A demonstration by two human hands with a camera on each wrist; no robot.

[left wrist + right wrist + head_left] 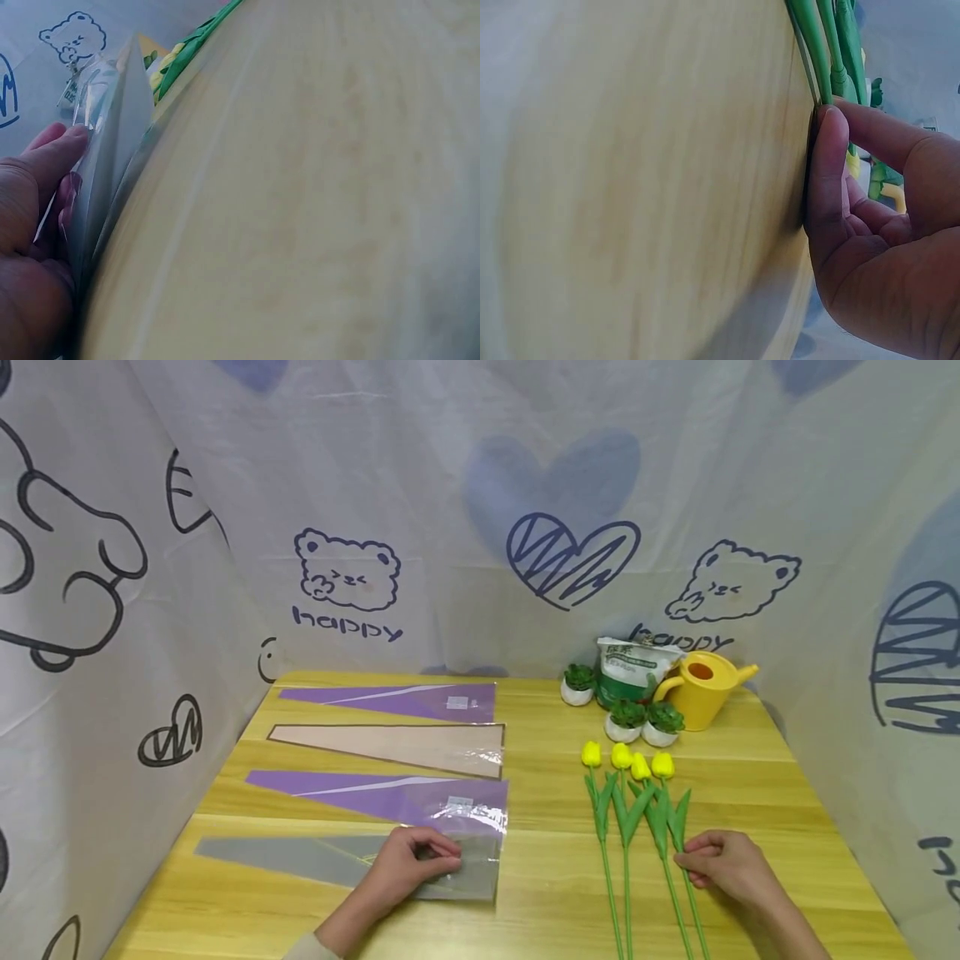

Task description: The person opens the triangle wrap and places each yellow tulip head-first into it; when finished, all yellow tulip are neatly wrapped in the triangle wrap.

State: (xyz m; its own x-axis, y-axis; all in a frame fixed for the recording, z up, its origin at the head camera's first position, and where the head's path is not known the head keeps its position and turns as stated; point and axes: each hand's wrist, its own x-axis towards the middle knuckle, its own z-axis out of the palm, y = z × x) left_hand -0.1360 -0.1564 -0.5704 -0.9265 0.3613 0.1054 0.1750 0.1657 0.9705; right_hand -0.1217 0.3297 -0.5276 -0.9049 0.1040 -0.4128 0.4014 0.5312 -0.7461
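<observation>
My left hand [416,860] is over the nearest wrapper, a grey tapered flower sleeve [277,853], near its wide end. In the left wrist view, its thumb and curled fingers pinch the sleeve's clear film [101,97], which stands lifted there. On the right, my right hand [727,864] pinches the green stem of the rightmost yellow tulip [663,766] between thumb and forefinger. That stem [814,45] also shows at the fingertips in the right wrist view. Beside it lie more yellow tulips [621,757], heads pointing away from me.
Beyond the grey sleeve lie a purple sleeve [352,789], a beige sleeve [390,746] and another purple sleeve [390,697]. At the back right stand small potted succulents [577,685], a white-green bag [630,672] and a yellow watering can [697,697]. Printed cloth [450,568] encloses the wooden table [547,827].
</observation>
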